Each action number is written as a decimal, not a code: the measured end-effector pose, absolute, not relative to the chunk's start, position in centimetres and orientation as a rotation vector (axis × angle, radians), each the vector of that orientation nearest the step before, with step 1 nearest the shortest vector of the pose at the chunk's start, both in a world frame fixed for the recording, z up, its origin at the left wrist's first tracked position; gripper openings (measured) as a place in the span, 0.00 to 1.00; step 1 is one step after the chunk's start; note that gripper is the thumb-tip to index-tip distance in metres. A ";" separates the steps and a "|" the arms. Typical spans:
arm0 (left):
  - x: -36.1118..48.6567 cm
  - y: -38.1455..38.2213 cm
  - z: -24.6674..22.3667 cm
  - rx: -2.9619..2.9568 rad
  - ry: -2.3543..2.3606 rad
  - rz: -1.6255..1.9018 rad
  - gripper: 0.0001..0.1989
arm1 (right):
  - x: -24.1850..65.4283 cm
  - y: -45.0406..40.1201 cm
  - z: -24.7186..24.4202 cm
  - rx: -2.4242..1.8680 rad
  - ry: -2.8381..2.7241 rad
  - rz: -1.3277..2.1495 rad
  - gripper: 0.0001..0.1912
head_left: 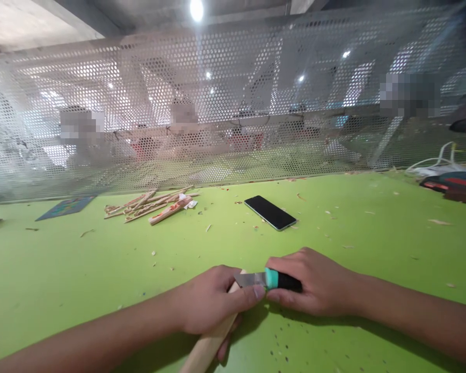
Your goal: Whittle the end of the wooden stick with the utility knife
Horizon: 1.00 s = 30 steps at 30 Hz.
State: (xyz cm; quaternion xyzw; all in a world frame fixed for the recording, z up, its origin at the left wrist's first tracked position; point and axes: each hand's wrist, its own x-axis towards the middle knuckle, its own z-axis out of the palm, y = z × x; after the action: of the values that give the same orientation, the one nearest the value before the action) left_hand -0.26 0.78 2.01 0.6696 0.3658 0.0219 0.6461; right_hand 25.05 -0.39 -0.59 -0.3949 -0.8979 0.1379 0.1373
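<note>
My left hand (pixel 213 300) is wrapped round a pale wooden stick (pixel 209 344) that slants down toward the bottom edge. Its thumb lies along the blade of a knife. My right hand (pixel 314 285) is closed on the black and teal handle of the knife (pixel 274 280), and the metal blade points left, across the upper end of the stick. Both hands are low over the green table, close together near the middle.
A black phone (pixel 271 212) lies beyond the hands on the green table (pixel 112 264). Thin wooden sticks (pixel 151 204) are piled back left, near a dark patterned sheet (pixel 66 207). A power tool (pixel 454 181) rests far right. A perforated screen (pixel 217 103) stands behind; small shavings are scattered about.
</note>
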 end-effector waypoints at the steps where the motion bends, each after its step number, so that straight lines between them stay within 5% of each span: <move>1: -0.2 0.8 2.1 1.517 0.828 0.049 0.25 | 25.1 -0.4 -0.6 -1.143 -2.602 0.405 0.27; 30: -0.3 1.4 1.8 1.535 0.786 0.018 0.24 | 25.2 -0.4 -0.7 -1.169 -2.591 0.423 0.24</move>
State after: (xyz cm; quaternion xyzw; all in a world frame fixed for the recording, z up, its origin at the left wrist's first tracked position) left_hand -0.28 1.41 1.82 0.6759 0.3463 0.0081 0.6506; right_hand 25.21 -0.40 -0.68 -0.4030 -0.8936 0.1459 0.1334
